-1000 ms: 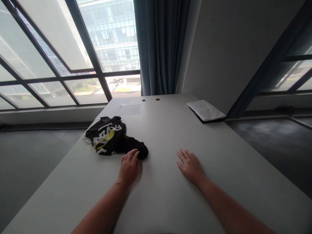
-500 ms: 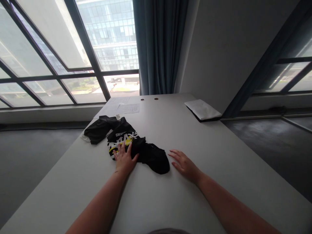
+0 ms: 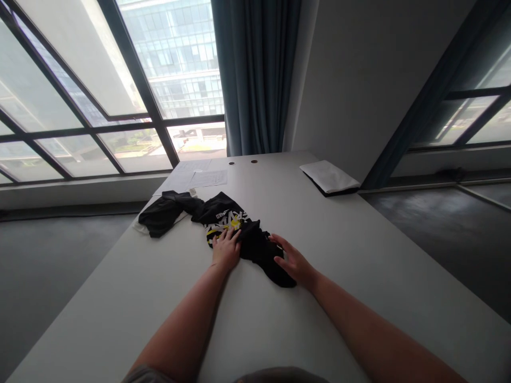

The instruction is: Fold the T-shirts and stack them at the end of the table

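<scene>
A black cloth garment [image 3: 255, 249] with white and yellow lettering lies crumpled across the middle of the white table; its exact kind is hard to make out. My left hand [image 3: 227, 249] rests flat on the near edge of the printed part, fingers spread. Over the rounded right end of the cloth is my right hand [image 3: 294, 263], its thumb and fingers apart, touching or just above the fabric. To the left, a second dark grey garment [image 3: 163, 214] with some white at its edges lies bunched up against the black one.
The white table [image 3: 255, 330] stretches away toward a blue curtain [image 3: 259, 80] and windows. Sheets of paper [image 3: 209, 177] lie at its far left. On the right side sits a white, flat packet [image 3: 329, 176] with a dark underside. Two round holes pierce the far end.
My left hand has slid right, and the black garment has shifted right with it. My right hand has moved slightly left and is now over the cloth's right end.
</scene>
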### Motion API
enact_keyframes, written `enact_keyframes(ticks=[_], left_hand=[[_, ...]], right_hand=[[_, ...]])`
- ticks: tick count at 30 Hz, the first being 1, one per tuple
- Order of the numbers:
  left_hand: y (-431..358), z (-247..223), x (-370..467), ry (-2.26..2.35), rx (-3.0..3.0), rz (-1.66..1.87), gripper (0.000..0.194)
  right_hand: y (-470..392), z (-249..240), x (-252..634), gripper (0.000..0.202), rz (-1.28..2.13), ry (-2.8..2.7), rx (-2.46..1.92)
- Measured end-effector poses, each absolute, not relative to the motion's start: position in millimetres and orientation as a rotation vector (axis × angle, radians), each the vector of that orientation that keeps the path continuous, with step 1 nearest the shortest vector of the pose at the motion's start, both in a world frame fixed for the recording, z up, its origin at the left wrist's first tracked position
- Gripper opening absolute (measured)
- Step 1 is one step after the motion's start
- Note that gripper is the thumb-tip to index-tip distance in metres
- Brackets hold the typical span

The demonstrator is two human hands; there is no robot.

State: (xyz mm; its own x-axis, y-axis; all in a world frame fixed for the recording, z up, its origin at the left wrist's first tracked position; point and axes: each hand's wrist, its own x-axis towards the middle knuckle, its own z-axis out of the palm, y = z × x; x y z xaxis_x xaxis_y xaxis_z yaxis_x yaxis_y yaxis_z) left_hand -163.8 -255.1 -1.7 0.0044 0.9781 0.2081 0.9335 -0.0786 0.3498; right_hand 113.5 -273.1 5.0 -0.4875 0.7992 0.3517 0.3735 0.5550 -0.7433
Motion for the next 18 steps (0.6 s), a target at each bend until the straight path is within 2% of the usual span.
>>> enact_keyframes(ticks=[4,7,10,14,18], left_hand=[[-241.4,0.9,-142.9,1.916,1.878,0.949,0.039],[-239.9,2.2,-143.5,1.915,1.707,1.078,0.046],[-244.7,3.5,-159.3,1.935,1.626,1.159,0.046],[-248.8,6.5,-183.6,1.876,1.551,1.344,0.038],[-246.0,8.7,-190.4,1.868,1.550,1.368,0.038]], right_hand=[[-260.6,4.5,111.3,0.078,0.854,-1.989,-1.098],[-258.2,5.5,108.1,0.089,0.876,-2.075,-1.072],[-261.5,6.1,107.4,0.088,0.853,-2.111,-1.028],[-263.9,4.5,112.2,0.069,0.803,-2.072,-1.063],[-254.6,3.4,124.9,0.029,0.688,-2.032,-1.134]])
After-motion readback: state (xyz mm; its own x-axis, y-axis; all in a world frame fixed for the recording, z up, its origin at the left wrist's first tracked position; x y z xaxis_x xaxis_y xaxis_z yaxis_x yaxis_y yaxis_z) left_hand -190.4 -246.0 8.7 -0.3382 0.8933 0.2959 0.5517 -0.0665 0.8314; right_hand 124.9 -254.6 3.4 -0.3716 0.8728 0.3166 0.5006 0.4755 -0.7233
